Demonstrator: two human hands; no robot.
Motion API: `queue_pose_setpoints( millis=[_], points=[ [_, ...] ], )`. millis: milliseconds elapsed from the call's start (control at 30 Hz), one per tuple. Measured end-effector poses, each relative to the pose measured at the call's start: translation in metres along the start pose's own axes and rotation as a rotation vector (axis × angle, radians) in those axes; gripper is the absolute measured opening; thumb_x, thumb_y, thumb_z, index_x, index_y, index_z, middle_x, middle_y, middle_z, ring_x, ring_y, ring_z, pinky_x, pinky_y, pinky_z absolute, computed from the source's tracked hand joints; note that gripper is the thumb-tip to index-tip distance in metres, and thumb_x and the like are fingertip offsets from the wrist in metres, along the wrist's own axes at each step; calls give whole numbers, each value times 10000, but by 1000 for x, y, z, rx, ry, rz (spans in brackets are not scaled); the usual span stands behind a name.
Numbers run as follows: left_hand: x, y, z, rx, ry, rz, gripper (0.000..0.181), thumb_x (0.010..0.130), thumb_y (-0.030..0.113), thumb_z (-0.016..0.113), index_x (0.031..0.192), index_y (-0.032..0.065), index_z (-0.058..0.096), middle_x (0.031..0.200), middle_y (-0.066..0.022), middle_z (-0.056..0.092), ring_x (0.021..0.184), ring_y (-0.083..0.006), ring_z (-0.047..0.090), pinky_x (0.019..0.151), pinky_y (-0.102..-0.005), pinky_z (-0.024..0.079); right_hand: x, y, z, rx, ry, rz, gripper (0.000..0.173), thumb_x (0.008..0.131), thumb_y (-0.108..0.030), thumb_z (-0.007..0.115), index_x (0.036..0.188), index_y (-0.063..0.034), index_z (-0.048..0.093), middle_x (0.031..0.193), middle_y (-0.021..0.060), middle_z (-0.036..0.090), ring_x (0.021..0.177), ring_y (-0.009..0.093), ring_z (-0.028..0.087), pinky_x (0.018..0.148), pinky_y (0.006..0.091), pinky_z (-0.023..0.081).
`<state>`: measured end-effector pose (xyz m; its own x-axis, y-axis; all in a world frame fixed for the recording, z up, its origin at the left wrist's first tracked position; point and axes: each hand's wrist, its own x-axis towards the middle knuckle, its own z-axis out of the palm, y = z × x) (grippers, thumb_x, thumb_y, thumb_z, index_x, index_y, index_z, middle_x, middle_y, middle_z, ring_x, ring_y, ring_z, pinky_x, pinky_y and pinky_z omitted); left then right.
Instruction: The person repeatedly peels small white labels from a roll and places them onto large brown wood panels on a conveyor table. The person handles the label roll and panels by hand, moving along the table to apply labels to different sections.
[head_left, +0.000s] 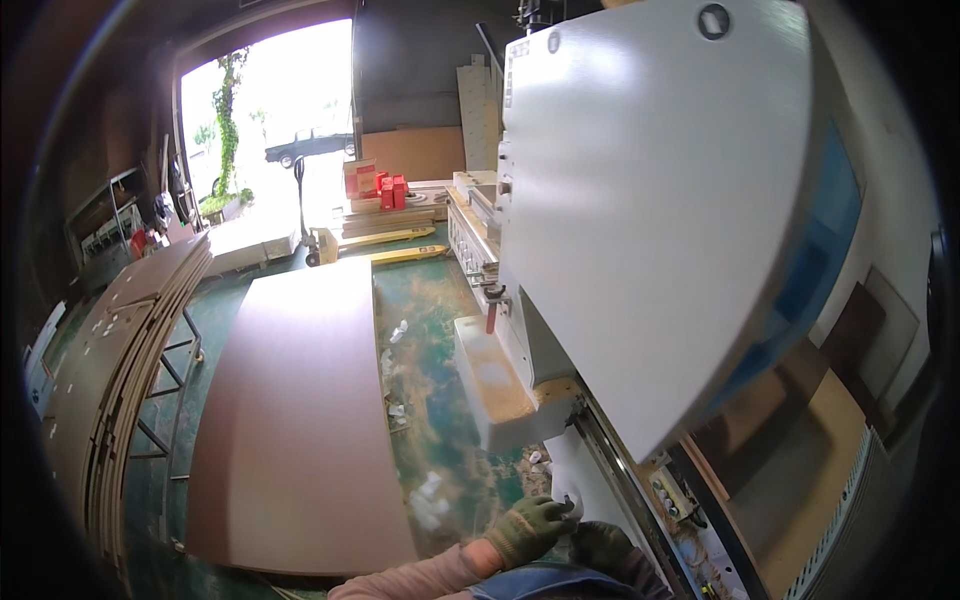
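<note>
My left hand, in a green knit work glove, is at the bottom, fingers bent around a small dark-tipped object too small to identify. Thin whitish material shows just behind it. My right hand, in a darker green glove, is close on its right; its fingers are partly hidden, so its hold cannot be told. Both hands are in front of my body, beside the rail of a large machine with a white cover.
A large brown panel lies left of me. Farther left, stacked boards rest on a metal-framed cart. A yellow pallet jack stands ahead near red boxes. Crumpled white scraps and dust lie on the green floor. Control buttons sit at right.
</note>
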<state>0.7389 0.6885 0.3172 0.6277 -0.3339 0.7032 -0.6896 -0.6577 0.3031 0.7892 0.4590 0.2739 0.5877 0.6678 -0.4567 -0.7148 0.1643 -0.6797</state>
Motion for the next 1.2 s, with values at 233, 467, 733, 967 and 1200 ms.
queue_pose_setpoints(
  millis=[233, 467, 733, 967, 1200],
  points=[
    [-7, -19, -15, -53, 78, -147, 567, 753, 72, 688, 1313, 153, 662, 1067, -114, 694, 899, -331, 668, 771, -444, 559, 0, 5, 11, -362, 124, -23, 185, 954, -121, 694, 1108, -19, 701, 860, 92, 694, 711, 211, 663, 625, 328, 554],
    [-30, -51, -50, -730, 194, -894, 778, 824, 47, 733, 1544, 39, 436, 1216, -191, 674, 1097, -238, 656, 914, -360, 541, -26, 13, 14, 7, 282, -99, 189, 921, -60, 714, 1088, 5, 657, 869, 106, 684, 691, 240, 684, 645, 360, 597],
    [-65, -44, -78, -1011, -492, -793, 864, 836, 142, 666, 1618, 106, 299, 1594, -212, 417, 1429, -333, 464, 1197, -407, 359, -56, 24, 30, 67, 364, -193, 126, 940, -77, 684, 1050, -30, 646, 838, 73, 665, 690, 199, 660, 635, 314, 557],
    [-59, -44, -88, -1006, -486, -502, 936, 798, 141, 679, 1614, 9, 240, 1619, -238, 360, 1514, -314, 327, 1243, -370, 261, -47, 23, 27, 14, 426, -127, 134, 927, -71, 708, 1037, -16, 654, 816, 73, 668, 650, 194, 647, 616, 313, 540],
    [-78, -50, -92, -1026, -450, -660, 984, 763, 17, 713, 1617, -3, 226, 1579, -204, 404, 1449, -267, 397, 1188, -361, 316, -37, 29, 20, 40, 429, -102, 152, 917, -85, 735, 1021, -4, 660, 804, 71, 665, 628, 191, 647, 593, 325, 547]
  ],
)
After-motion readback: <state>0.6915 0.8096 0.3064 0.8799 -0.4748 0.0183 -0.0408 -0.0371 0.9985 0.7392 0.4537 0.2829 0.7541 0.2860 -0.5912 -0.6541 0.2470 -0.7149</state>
